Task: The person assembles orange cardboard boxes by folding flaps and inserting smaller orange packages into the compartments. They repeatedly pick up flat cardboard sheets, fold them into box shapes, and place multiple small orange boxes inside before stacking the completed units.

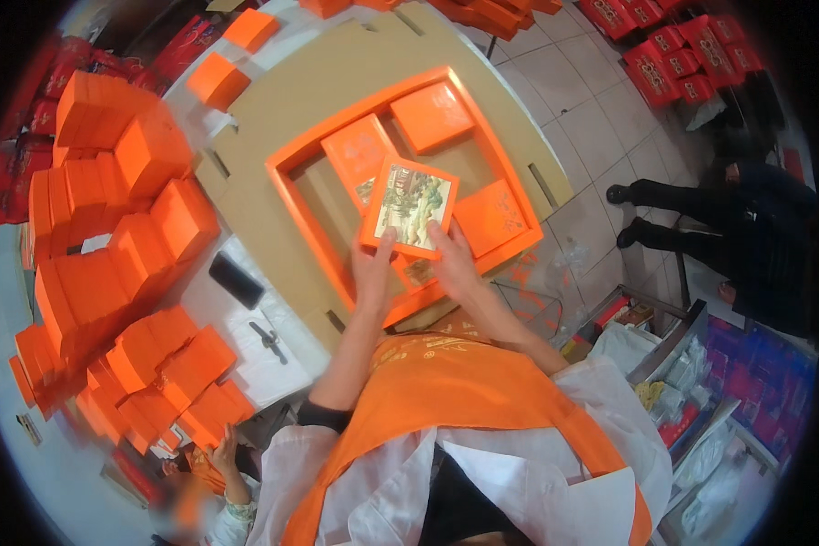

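Both my hands hold a small square orange box with a landscape picture (415,206) on its upper face. My left hand (373,266) closes on its near left edge, and my right hand (455,262) grips the near right edge, thumbs over the top. The box is above a large shallow orange tray (308,232) with raised sides. Inside the tray lie an orange box (432,116) at the far right, another orange box (353,150) at the far left, partly covered by the held one, and an orange box (493,218) at the near right. The tray's near left part is mostly hidden by my hands.
Cardboard (246,196) lies under the tray. Stacked orange boxes (109,282) crowd the left, beside a dark phone (237,279) and a small black tool (267,338). A co-worker's hand (226,455) shows lower left. A person in dark clothes (746,218) is at right, near red packages (682,59).
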Demonstrator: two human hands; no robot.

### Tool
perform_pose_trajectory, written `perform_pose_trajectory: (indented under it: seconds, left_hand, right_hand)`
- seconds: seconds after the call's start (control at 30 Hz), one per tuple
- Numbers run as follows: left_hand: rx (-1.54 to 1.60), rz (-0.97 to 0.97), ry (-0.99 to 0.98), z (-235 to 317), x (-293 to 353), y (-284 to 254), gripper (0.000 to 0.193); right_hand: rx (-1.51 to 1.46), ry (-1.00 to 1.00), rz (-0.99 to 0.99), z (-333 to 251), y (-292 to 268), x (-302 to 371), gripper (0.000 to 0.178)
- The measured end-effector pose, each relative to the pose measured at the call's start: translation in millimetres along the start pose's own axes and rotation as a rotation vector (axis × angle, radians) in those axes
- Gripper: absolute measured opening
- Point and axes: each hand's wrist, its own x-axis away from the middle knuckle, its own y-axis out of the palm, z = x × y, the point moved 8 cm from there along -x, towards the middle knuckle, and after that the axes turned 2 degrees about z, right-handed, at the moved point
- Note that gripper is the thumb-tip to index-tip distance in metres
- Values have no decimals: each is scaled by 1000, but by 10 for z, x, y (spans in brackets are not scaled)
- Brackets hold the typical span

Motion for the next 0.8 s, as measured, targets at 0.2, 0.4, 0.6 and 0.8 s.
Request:
perform_pose_trajectory:
  seconds: [0.2,0.4,0.6,0.8]
  left_hand:
    - [-293,-236,-133,-112,-204,469,55]
    - [120,-210,-327,-579,-342,848,36]
    - [716,-3,-516,-1162,-705,1306,39]
    - [815,36,-418,-1258,-898,1529,49]
  right_hand:
    - [805,75,-391,-927,-307,-237,63]
    - [815,9,-299,-1396,-631,-772,61]
    - [1038,-442,154,-1557,-1119,-1010,52]
    - [1043,-401,125,-1251,-1325,-1032,55]
